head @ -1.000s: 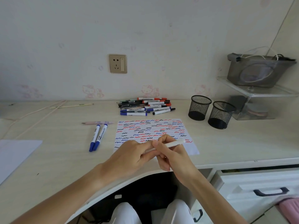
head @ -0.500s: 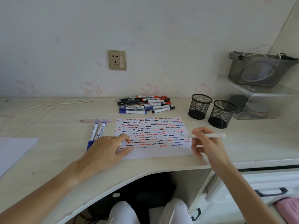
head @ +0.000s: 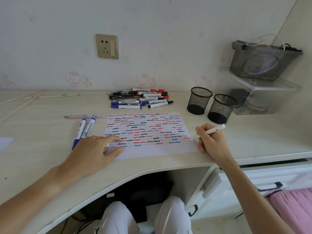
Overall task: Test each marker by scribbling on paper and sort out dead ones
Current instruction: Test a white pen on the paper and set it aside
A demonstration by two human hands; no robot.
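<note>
Your right hand point(head: 210, 142) pinches a white pen point(head: 209, 132) in a writing grip, fingers curled round the barrel. Its long axis runs from upper right, toward the two mesh pen cups point(head: 211, 105), down to lower left, where the tip sits at the right edge of the paper point(head: 152, 150), just beside the last red squiggle of the lower rows. Whether the tip touches the sheet you cannot tell from here. Your left hand point(head: 94, 152) lies flat on the sheet's near-left corner, fingers spread and pressing it to the table point(head: 42, 166).

The free strip of paper lies below and to the left of the tip, so the scribble should run leftward along the blank band near you. The right hand is the one placed for it; the left only needs to pin the sheet.

The pile of untested markers point(head: 140, 99) waits beyond the paper, and two blue markers point(head: 84, 130) lie apart at its left with a pink pen point(head: 83, 116) above them.
</note>
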